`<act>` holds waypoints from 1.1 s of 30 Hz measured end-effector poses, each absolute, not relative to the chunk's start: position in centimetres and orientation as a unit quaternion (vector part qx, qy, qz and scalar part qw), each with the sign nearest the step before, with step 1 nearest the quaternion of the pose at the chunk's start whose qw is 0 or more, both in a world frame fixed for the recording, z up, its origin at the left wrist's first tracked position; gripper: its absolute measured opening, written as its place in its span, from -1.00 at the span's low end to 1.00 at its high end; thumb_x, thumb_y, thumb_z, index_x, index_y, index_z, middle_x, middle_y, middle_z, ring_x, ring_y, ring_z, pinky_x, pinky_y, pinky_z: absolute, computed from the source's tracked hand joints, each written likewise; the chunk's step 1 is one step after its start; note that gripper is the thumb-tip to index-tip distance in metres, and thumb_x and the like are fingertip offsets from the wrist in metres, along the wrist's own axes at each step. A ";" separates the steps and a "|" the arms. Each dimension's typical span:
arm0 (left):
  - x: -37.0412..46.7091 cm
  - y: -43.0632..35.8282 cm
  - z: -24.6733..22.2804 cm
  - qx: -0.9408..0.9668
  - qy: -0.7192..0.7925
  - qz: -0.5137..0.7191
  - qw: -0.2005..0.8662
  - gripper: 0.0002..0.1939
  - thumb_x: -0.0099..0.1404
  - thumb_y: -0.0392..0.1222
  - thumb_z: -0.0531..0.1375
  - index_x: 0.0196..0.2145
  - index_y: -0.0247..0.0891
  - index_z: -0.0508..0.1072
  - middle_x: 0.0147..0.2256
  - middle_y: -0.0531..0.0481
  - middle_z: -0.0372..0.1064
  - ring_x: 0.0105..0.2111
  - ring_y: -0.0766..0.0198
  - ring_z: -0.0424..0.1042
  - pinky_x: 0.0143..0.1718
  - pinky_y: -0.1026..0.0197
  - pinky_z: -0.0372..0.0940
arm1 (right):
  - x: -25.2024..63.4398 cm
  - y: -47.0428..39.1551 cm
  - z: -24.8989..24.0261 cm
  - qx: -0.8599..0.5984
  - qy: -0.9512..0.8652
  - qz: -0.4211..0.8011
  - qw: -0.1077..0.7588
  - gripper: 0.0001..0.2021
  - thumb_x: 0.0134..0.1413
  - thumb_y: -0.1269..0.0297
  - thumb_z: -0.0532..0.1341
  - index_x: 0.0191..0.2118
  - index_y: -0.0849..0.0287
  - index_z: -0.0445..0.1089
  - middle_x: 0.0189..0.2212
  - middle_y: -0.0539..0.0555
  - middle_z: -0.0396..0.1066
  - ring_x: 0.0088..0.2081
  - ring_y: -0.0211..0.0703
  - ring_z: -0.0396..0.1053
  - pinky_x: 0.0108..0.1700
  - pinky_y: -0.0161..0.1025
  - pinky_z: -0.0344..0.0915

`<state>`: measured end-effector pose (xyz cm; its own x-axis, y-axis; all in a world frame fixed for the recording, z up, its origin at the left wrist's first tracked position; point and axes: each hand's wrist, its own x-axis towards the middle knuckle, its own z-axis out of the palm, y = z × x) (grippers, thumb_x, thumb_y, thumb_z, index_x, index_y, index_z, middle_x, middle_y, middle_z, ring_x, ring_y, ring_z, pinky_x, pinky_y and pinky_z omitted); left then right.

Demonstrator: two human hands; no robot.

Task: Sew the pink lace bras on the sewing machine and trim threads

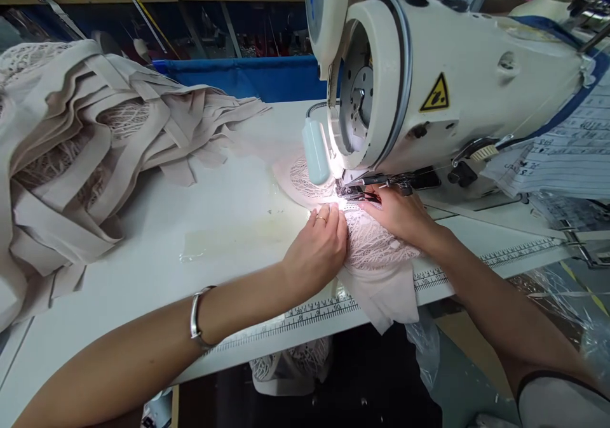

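Note:
A pale pink lace garment piece (381,240) lies under the needle area of a white sewing machine (452,79), its plain fabric end hanging over the table's front edge. My left hand (321,240), with a ring on one finger, lies over the piece just left of the presser foot (350,192), fingers flat on the fabric. On the other side, my right hand (398,212) grips the lace edge near the foot, thumb toward me, other fingertips partly hidden behind the machine's attachment. More lace (305,177) extends behind the foot under a small lit lamp (316,152).
A big heap of pale pink lace pieces and straps (95,136) covers the table's left side. A printed ruler tape (324,310) runs along the front edge. Written paper sheets (572,152) hang at the right. A blue cloth (243,75) hangs behind the table.

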<state>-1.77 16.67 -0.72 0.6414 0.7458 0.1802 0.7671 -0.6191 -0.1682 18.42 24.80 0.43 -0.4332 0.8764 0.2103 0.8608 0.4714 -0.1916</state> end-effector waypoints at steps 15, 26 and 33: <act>-2.5 17.3 -0.3 -0.905 -0.409 -0.065 0.098 -0.52 0.46 -0.43 -0.11 0.25 -0.68 0.25 0.17 -0.53 0.35 0.18 -0.15 0.40 0.17 -0.13 0.38 | 17.9 24.6 0.1 -0.502 -0.852 0.001 0.147 -0.80 0.28 0.28 0.16 -0.24 0.15 0.55 -0.29 0.17 0.61 -0.28 0.00 0.48 -0.24 -0.16 0.28; -2.8 17.3 0.2 -0.911 -0.402 -0.027 0.090 -0.49 0.44 -0.46 -0.12 0.26 -0.75 0.22 0.24 -0.55 0.28 0.29 -0.13 0.30 0.30 -0.09 0.28 | 19.4 24.3 0.6 -0.364 -0.924 -0.011 0.117 -0.40 0.11 0.62 -0.01 0.13 0.02 0.51 -0.24 0.06 0.54 -0.31 -0.18 0.41 -0.38 -0.28 0.22; -3.9 17.9 0.2 -0.926 -0.363 -0.046 0.097 -0.48 0.39 -0.49 -0.10 0.26 -0.74 0.23 0.25 -0.54 0.27 0.29 -0.09 0.30 0.31 -0.08 0.28 | 19.4 24.1 0.7 -0.355 -0.929 -0.036 0.102 -0.40 0.07 0.62 -0.01 0.09 0.02 0.55 -0.31 0.05 0.48 -0.43 -0.25 0.28 -0.48 -0.29 0.09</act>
